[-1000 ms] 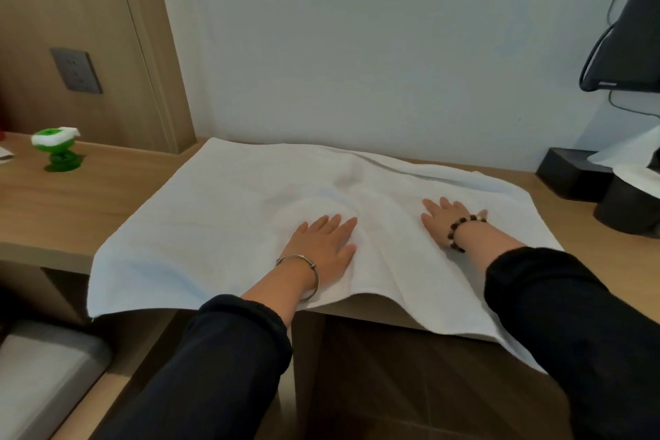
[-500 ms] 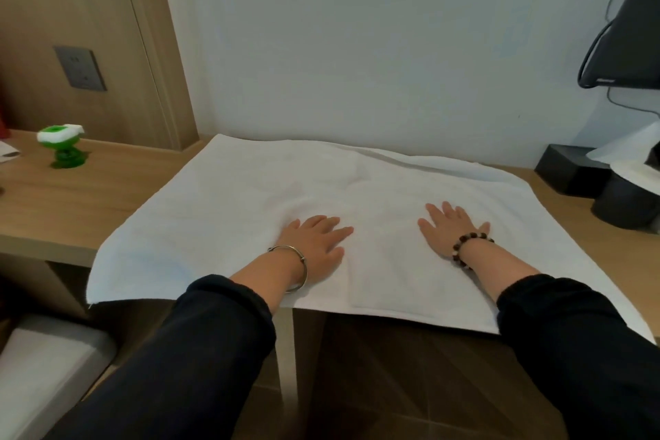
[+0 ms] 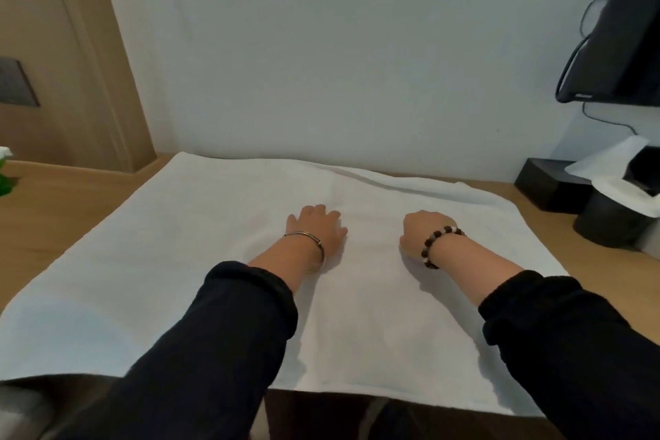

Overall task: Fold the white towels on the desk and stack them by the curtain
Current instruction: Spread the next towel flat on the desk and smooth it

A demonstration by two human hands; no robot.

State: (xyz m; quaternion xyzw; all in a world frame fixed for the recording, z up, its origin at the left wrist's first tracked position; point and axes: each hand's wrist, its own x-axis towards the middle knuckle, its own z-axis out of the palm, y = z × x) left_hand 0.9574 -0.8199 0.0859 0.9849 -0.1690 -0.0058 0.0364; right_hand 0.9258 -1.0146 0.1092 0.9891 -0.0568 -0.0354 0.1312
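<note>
On the wooden desk (image 3: 53, 211), the wide white cloth towel (image 3: 214, 225) is pressed mid-cloth by the left hand (image 3: 316, 230) and right hand (image 3: 425, 230), fingers curled (pinching or not cannot be told); creases should be smoothed outward before folding.

A white towel (image 3: 185, 261) lies spread over the wooden desk (image 3: 53, 221), its far edge at the pale wall and its near edge reaching the front of the desk. The left hand (image 3: 316, 229), with a metal bangle (image 3: 310, 242) at the wrist, and the right hand (image 3: 425, 230), with a bead bracelet (image 3: 434, 243), rest near each other on the middle of the towel, knuckles up, fingertips hidden. To the right a black box (image 3: 546, 184) and a black round holder (image 3: 607, 225) with white paper stand under a dark screen (image 3: 625, 28).
</note>
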